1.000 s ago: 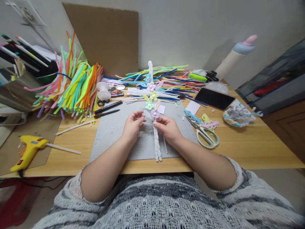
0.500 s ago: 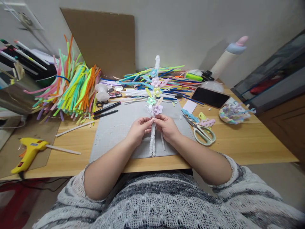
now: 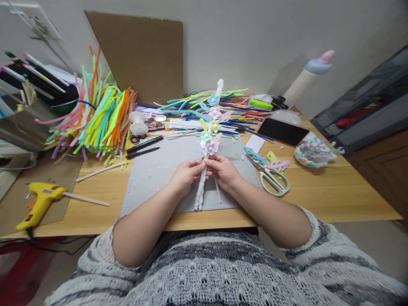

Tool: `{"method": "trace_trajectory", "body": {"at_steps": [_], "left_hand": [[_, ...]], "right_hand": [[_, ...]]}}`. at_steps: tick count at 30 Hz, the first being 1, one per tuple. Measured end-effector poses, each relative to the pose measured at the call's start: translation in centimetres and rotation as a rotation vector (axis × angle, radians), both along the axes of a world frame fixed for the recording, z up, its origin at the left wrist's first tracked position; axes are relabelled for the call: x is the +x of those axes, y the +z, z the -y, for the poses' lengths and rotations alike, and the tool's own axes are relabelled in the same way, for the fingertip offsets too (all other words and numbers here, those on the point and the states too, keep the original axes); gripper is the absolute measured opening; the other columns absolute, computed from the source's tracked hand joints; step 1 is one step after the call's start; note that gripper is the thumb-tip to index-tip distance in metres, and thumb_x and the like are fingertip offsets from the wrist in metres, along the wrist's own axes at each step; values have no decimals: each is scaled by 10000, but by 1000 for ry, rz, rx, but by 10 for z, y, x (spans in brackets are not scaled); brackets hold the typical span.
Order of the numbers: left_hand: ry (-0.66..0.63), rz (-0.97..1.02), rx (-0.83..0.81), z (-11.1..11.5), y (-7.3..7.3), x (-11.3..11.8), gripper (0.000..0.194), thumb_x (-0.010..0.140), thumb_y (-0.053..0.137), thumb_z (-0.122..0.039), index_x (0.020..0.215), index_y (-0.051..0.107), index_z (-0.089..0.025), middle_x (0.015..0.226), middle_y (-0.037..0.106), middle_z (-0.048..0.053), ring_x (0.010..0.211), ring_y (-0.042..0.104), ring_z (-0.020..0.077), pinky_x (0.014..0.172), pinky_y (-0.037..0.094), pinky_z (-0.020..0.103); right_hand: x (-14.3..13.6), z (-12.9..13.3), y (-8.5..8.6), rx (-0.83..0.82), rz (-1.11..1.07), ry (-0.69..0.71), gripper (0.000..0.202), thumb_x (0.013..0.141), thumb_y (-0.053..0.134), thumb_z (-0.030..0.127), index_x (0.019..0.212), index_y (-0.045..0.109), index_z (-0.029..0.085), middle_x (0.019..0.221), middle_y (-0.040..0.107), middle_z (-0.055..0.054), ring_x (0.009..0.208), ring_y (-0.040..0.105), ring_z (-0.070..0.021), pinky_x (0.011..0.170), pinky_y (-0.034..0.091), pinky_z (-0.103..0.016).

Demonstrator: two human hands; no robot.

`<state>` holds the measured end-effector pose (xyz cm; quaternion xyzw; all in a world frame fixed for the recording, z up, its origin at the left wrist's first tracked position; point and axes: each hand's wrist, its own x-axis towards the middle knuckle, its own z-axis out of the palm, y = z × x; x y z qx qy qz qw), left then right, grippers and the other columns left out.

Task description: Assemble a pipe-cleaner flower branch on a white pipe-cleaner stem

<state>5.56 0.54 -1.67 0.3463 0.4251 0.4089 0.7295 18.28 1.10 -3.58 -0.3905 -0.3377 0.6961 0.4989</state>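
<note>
Between both hands stands a white pipe-cleaner stem (image 3: pixel 200 193) bearing small flowers and leaves in blue, pink, yellow, green and purple. My left hand (image 3: pixel 187 175) pinches it from the left, just below the purple flower (image 3: pixel 211 148). From the other side my right hand (image 3: pixel 225 171) closes thumb and fingers on the same spot. The stem's doubled, crinkled lower end hangs over the grey cutting mat (image 3: pixel 149 182); its upper tip leans slightly right. Below my right hand a thin white stick (image 3: pixel 218 191) shows, partly hidden.
Scissors (image 3: pixel 274 180), a phone (image 3: pixel 283 131) and a pastel woven piece (image 3: pixel 314 151) lie to the right. On the left are a yellow glue gun (image 3: pixel 41 202), markers (image 3: pixel 145 144) and a bundle of pipe cleaners (image 3: pixel 105 123). More loose pipe cleaners (image 3: pixel 191 102) lie behind.
The flowered stem has tilted: its top has moved right and its lower end left. Both hands keep their pinch at nearly the same place.
</note>
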Motion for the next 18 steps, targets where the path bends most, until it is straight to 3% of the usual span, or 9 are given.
{"method": "trace_trajectory", "body": {"at_steps": [5,10,18], "left_hand": [[8,72,-42,0,2,1,146,665,660,-215,712,570,-109,570,629,38,545,624,132,529,518,234],[16,37,25,1,-2,4,206,669,687,-266,707,582,-93,573,644,51,495,604,103,509,504,198],[-22,74,18,0,0,2,239,622,728,-276,693,598,-89,576,649,54,486,594,100,502,486,196]], "right_hand": [[-2,1,2,-16,-32,0,204,603,717,253,725,597,141,531,552,48,404,468,-52,364,399,-172],[-3,1,2,-32,-61,-26,225,576,732,250,720,604,135,560,582,31,434,510,-71,389,427,-190],[-1,2,5,-70,-95,4,245,566,743,260,727,604,138,518,549,49,391,452,-48,378,420,-191]]}}
